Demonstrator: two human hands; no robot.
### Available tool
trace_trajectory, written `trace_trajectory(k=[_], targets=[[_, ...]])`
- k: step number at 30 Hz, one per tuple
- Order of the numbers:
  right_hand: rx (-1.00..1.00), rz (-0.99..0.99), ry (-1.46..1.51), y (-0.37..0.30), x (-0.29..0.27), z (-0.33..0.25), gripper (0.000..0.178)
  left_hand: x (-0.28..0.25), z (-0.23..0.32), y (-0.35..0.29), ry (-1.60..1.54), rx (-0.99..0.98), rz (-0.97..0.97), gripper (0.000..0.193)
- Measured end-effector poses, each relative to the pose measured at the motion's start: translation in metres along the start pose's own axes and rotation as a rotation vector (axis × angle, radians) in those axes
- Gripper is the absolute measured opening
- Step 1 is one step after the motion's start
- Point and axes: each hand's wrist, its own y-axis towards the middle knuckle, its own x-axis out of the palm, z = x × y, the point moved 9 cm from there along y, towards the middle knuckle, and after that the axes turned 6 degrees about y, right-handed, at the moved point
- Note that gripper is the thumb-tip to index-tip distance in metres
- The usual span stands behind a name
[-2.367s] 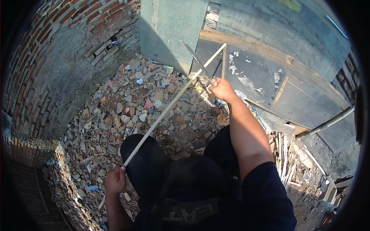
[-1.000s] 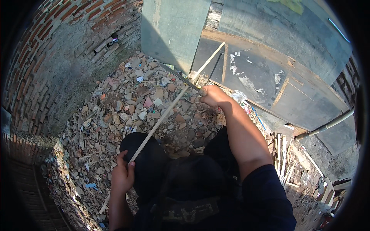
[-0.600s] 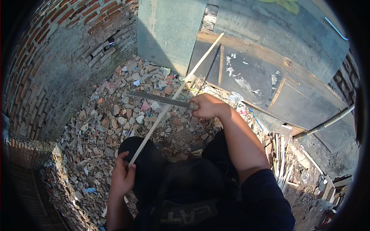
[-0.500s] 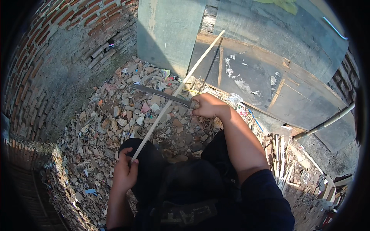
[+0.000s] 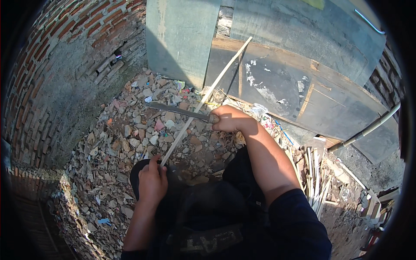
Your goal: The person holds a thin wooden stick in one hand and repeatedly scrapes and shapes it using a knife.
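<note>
My left hand (image 5: 152, 182) grips the near end of a long pale bamboo strip (image 5: 208, 93) that slants up and away to the right, over my dark-trousered knee. In my right hand (image 5: 229, 119) is the handle of a long dark knife (image 5: 175, 110). Its blade points left and lies across the strip about halfway along it. My right forearm reaches forward from a dark blue sleeve.
Broken brick and stone rubble (image 5: 121, 138) covers the ground. A brick wall (image 5: 52, 65) curves along the left. A grey panel (image 5: 180, 34) and dark boards (image 5: 294, 91) lean at the back. Cut bamboo strips (image 5: 314, 177) lie at the right, beside a white pipe (image 5: 368, 128).
My right hand drew back toward me and turned the knife so its blade points left across the strip. My left hand slid up onto the strip's near end above my knee.
</note>
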Motion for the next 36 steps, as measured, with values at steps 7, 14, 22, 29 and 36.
trace_trajectory(k=[7, 14, 22, 29, 36], targets=[[0.038, -0.022, 0.058, -0.005, 0.000, 0.005, 0.046, -0.044, 0.015, -0.038, 0.192, 0.209, 0.261, 0.055], [0.062, -0.028, -0.030, -0.007, -0.005, -0.009, 0.043, -0.048, -0.049, -0.110, 0.044, -0.003, 0.161, 0.047], [-0.004, 0.035, 0.008, -0.003, -0.004, -0.004, 0.047, -0.030, -0.101, -0.140, 0.133, -0.208, 0.051, 0.026], [-0.005, 0.043, -0.039, -0.002, 0.001, 0.001, 0.047, -0.035, -0.099, -0.138, 0.174, -0.249, 0.051, 0.018], [-0.007, 0.040, -0.050, -0.001, 0.002, -0.001, 0.041, -0.033, -0.095, -0.137, 0.104, -0.250, 0.065, 0.018]])
